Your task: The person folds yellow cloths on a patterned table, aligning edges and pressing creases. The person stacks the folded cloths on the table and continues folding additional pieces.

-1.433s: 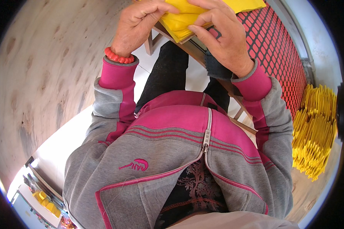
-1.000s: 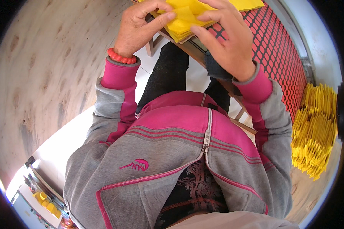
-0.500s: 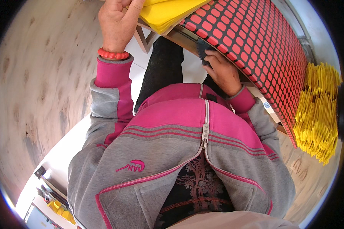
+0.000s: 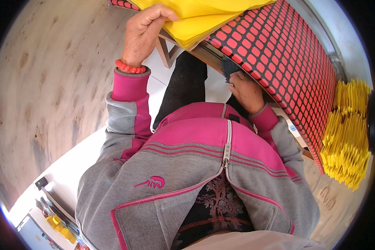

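Note:
A stack of yellow fabric-like sheets (image 4: 204, 18) lies at the top of the view, its near corner sticking out over the table edge. My left hand (image 4: 142, 33), with a red bead bracelet at the wrist, is closed on the left edge of the top yellow sheet, thumb and fingers pinching it. Below the table's near edge, my right hand (image 4: 246, 91) has its fingers curled at a dark blue-grey piece of cloth (image 4: 230, 68) with a ragged edge. The table partly hides that cloth and some of my right fingers.
A red-and-black patterned cover (image 4: 279, 50) spreads over the table. At the right stand bundles of folded yellow pieces (image 4: 348, 137). A wooden table leg (image 4: 166, 54) shows beside my dark-trousered leg (image 4: 183, 79). Wood-look flooring (image 4: 46, 91) lies at left.
My left hand has moved slightly right and down in view, and the yellow sheet's edge is lifted in it. The whole scene has shifted a little downward. My right hand stays by the dark cloth.

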`<state>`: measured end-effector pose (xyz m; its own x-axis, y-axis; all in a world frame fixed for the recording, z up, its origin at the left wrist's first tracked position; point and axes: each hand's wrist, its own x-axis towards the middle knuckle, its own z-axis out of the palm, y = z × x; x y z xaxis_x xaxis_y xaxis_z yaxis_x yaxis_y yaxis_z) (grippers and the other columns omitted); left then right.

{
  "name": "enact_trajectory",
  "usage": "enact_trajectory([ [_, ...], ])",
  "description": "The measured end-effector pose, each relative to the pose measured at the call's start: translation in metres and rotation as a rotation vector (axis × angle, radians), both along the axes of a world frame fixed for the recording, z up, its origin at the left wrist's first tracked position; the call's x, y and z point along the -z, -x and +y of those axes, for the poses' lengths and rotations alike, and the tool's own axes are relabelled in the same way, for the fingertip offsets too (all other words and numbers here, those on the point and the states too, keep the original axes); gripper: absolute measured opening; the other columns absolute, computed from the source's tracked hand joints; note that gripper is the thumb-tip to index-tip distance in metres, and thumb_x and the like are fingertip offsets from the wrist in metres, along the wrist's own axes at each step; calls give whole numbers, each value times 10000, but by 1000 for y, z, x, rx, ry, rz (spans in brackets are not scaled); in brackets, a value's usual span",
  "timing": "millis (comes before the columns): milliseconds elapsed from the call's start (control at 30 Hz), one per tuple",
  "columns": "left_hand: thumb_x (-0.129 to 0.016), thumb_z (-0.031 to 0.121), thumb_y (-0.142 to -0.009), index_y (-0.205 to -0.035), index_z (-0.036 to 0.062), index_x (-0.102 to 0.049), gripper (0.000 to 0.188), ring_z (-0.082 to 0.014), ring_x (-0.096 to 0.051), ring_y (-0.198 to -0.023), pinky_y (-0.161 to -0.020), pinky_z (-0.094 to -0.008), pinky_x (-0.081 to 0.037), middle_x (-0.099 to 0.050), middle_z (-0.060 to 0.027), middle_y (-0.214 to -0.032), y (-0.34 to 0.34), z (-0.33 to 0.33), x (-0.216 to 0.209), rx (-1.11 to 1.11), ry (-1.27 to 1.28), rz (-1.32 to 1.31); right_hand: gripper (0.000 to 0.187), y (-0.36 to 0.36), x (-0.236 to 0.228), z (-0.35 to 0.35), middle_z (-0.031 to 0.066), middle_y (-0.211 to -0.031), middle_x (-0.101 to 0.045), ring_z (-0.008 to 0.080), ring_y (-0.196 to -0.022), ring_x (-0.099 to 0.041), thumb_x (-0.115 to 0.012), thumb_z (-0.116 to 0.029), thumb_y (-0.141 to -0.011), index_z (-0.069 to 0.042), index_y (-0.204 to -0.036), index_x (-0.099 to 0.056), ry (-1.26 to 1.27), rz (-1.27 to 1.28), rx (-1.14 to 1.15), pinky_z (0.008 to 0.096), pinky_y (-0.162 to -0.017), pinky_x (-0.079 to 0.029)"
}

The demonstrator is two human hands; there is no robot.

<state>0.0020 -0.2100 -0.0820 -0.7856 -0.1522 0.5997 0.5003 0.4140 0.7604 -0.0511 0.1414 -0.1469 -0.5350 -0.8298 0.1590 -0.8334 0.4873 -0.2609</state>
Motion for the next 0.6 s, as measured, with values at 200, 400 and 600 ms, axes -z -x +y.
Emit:
enact_trajectory([
  [200, -524, 42, -1033, -1115, -5, -731, 228, -96, -612, -1018, -936, -243, -461, -718, -24, -1058, -5, 5, -10, 6, 38, -116, 178, -18, -109, -36, 96, -1087, -715, 311, -887, -688, -768, -102, -843, -43, -944, -634, 276, -104, -352, 363, -771, -546],
  [400, -532, 51, -1028, -1149, -1, -732, 240, -87, -608, -1023, -930, -240, -460, -723, -6, -1088, -6, 3, -11, 18, -45, -150, 163, 28, -135, -105, 81, -1131, -714, 271, -965, -697, -748, -89, -852, -54, -991, -669, 508, 176, -446, 352, -814, -554],
  [600, -530, -11, -970, -1178, 3, -716, 280, -114, -618, -1071, -974, -266, -461, -715, -24, -1122, -7, -5, -8, 116, -51, -180, 156, 38, -118, -122, 78, -1046, -710, 289, -929, -692, -713, -137, -877, -68, -1010, -669, 499, 299, -434, 374, -800, -558],
])
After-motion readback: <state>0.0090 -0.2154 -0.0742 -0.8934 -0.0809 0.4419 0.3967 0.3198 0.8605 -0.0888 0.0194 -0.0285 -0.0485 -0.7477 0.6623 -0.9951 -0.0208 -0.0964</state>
